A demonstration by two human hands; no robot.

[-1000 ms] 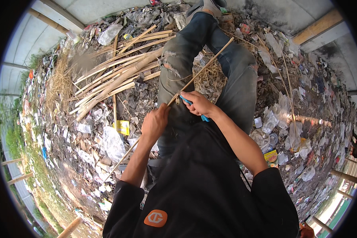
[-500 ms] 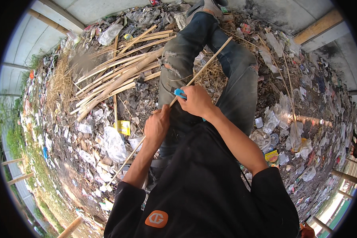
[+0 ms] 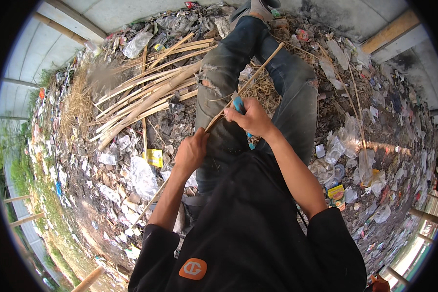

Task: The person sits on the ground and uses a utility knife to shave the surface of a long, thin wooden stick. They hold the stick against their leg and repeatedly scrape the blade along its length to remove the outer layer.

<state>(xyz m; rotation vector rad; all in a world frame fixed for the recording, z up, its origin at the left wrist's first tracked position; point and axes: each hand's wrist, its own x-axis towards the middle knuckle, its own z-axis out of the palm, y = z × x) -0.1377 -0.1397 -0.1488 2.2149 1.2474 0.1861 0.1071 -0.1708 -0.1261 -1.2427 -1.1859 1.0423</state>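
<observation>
Head view: left hand (image 3: 191, 150) grips stick (image 3: 262, 69), right hand (image 3: 253, 118) beside it clutches blue cutter (image 3: 239, 104).

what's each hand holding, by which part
The left hand grips a thin strip partway along its length; the right hand holds a blue knife by its handle.

soft daylight, strong fisheye bending at edges, upper left blurred.
</observation>
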